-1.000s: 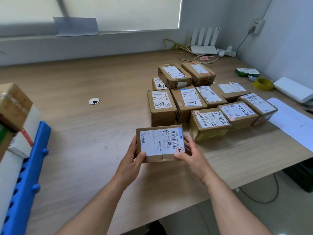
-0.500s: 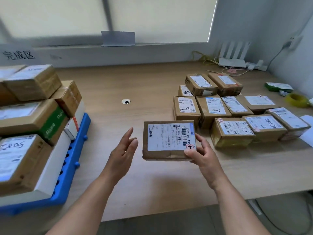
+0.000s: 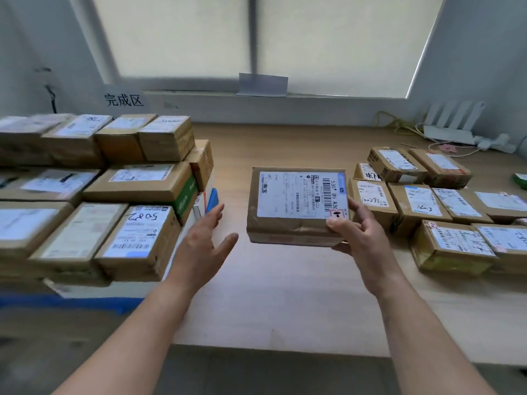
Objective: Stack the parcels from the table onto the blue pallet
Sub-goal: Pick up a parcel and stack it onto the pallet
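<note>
My right hand grips a flat brown parcel by its right near corner and holds it in the air above the table, its white label up. My left hand hovers with straight fingers to the parcel's left, apart from it. The blue pallet lies at the left under a stack of several parcels, with only a blue corner and a front strip showing. Several more parcels lie on the wooden table at the right.
A paper sign with black characters leans on the wall behind the stack. A white router with cables sits at the back right. A green item lies at the right edge. The table's front edge runs just below my forearms.
My left hand let go of the parcel and now hovers beside it. My right hand carried the parcel up and leftward as the view turned toward the stacked pallet.
</note>
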A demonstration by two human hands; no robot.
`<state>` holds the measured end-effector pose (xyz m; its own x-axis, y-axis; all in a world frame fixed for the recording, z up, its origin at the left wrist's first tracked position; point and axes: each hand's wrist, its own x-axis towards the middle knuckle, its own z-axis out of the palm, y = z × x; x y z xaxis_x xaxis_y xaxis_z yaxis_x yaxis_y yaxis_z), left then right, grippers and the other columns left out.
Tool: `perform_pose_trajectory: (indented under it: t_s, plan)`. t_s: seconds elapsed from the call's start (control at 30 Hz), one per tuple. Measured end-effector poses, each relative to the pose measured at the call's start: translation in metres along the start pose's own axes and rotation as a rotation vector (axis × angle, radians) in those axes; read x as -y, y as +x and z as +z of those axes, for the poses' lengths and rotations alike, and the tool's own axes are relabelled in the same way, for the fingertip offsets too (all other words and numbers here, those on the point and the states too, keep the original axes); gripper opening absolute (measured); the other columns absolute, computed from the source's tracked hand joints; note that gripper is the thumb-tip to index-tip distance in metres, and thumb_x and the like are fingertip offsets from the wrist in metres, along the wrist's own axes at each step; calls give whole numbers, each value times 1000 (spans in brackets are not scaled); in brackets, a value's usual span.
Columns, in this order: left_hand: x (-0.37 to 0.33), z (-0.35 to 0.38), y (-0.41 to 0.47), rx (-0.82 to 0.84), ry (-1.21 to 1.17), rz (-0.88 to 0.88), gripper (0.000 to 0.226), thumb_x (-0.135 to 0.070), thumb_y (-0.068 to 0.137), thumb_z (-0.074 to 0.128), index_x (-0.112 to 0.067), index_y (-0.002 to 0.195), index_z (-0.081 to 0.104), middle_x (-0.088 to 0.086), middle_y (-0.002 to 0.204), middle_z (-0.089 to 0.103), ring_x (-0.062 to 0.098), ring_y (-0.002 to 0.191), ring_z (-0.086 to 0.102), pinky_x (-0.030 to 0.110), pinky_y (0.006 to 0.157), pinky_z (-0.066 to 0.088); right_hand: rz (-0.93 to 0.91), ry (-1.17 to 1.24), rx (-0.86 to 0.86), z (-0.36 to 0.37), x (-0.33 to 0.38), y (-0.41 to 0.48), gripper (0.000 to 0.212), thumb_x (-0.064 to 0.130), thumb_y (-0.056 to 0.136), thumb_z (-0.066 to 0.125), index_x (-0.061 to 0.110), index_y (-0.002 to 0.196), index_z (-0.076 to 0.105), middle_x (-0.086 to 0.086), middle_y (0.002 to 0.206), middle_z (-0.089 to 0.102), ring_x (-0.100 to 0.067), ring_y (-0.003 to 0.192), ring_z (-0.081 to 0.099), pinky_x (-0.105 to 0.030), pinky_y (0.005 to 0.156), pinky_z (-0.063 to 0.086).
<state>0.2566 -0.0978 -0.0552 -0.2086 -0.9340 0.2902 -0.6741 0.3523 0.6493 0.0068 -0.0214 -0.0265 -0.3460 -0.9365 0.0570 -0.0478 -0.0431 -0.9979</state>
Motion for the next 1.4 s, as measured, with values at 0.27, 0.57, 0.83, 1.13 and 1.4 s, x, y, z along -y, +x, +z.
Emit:
perform_pose_trajectory:
  t_s: [0.27, 0.57, 0.83, 1.13, 1.4]
  plan:
    - [53, -96, -34, -85, 135, 15, 65, -39, 90, 58, -19, 147, 31, 1, 144, 44, 16, 132, 38, 31, 105, 34, -53, -27, 93, 104, 39, -25, 68, 37, 67, 66, 30, 132, 48, 17, 90, 72, -16, 90, 68, -46, 86, 56]
    - [140, -206, -66, -173, 368, 39, 67, -46, 90, 57, -19, 147, 32, 3, 144, 44, 19, 133, 39, 40, 109, 34, -78, 6, 247, 229, 50, -56, 73, 41, 66, 68, 27, 134, 49, 6, 104, 71, -14, 88, 71, -25, 65, 56]
    - [197, -269, -72, -217, 550, -70, 74, -57, 88, 53, -22, 148, 28, 3, 150, 35, 20, 139, 31, 39, 112, 25, -73, 49, 357, 312, 51, -48, 50, 36, 74, 68, 31, 122, 55, -4, 111, 68, -22, 95, 69, -31, 70, 59]
    - [246, -307, -34, -242, 649, -127, 80, -60, 86, 52, -22, 150, 22, 2, 152, 32, 20, 140, 29, 36, 115, 20, -49, 75, 448, 392, 41, 10, 51, 31, 83, 69, 25, 131, 51, -6, 104, 71, -24, 94, 69, -34, 72, 55]
    - [283, -330, 29, -219, 685, -170, 80, -61, 87, 50, -20, 150, 23, 2, 152, 33, 20, 139, 29, 37, 114, 21, -30, 101, 474, 446, 42, 63, 43, 27, 88, 64, 27, 129, 51, -4, 101, 71, -18, 88, 70, -30, 71, 55]
